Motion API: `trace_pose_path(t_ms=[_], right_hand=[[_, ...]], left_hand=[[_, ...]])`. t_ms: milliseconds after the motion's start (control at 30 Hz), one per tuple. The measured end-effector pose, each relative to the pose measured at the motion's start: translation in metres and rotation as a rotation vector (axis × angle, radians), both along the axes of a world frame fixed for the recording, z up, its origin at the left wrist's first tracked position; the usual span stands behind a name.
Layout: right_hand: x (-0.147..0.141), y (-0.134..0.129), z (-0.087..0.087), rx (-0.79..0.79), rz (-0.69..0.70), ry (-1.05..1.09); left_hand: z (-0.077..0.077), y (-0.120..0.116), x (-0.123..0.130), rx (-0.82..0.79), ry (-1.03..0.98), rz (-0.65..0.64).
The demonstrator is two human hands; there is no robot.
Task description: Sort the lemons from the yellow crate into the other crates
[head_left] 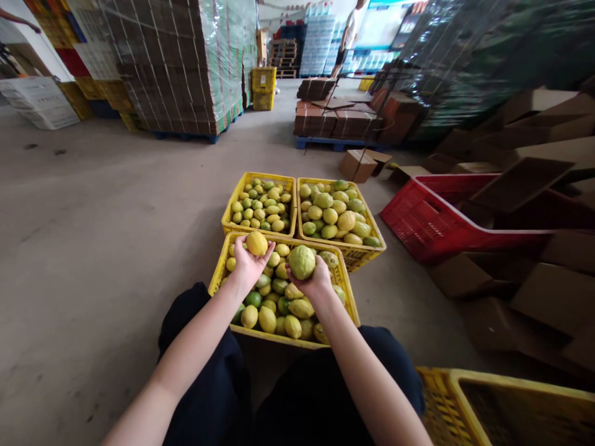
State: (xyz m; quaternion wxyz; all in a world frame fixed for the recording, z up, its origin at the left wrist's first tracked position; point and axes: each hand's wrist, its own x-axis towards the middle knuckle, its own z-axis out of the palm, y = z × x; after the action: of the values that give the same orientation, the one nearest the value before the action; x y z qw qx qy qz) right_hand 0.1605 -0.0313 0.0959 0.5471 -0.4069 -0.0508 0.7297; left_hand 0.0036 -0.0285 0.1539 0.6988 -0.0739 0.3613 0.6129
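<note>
My left hand (250,265) cradles a small yellow lemon (257,243) in its upturned palm. In my right hand (318,280) rests a larger, bumpy green lemon (302,262), the fingers curled around its underside. Both hands are over the near yellow crate (283,339), which is full of mixed green and yellow lemons (267,319). Behind it, touching side by side, stand a left yellow crate (226,214) of smaller lemons (259,214) and a right yellow crate (379,238) of bigger ones (346,220).
A red crate (413,217) and piled cardboard boxes (548,297) lie to the right. Another yellow crate (446,396) stands by my right knee. Farther back are wrapped pallet stacks (167,68), flattened cartons on a blue pallet (334,121) and a person (349,34).
</note>
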Motion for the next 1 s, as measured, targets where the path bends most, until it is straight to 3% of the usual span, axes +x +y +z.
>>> trace_pose_path(t_ms=[100, 267, 533, 767, 900, 1000], right_hand=[[-0.005, -0.001, 0.008, -0.172, 0.000, 0.018], [-0.011, -0.003, 0.020, -0.186, -0.091, 0.014], [-0.010, -0.013, 0.044, 0.032, 0.045, 0.079], [-0.016, -0.017, 0.050, 0.163, 0.099, 0.061], [-0.018, -0.017, 0.052, 0.145, 0.089, 0.075], [-0.017, -0.016, 0.051, 0.128, 0.085, 0.086]], left_hand=[[-0.001, 0.001, 0.000, 0.010, -0.014, -0.003], [0.000, 0.001, 0.003, 0.028, -0.052, -0.087], [0.017, -0.007, 0.002, 0.117, -0.002, -0.176], [0.014, -0.010, 0.005, 0.297, 0.213, -0.266], [0.011, -0.007, 0.005, 0.259, 0.172, -0.296], [0.008, -0.003, 0.003, 0.128, 0.082, -0.316]])
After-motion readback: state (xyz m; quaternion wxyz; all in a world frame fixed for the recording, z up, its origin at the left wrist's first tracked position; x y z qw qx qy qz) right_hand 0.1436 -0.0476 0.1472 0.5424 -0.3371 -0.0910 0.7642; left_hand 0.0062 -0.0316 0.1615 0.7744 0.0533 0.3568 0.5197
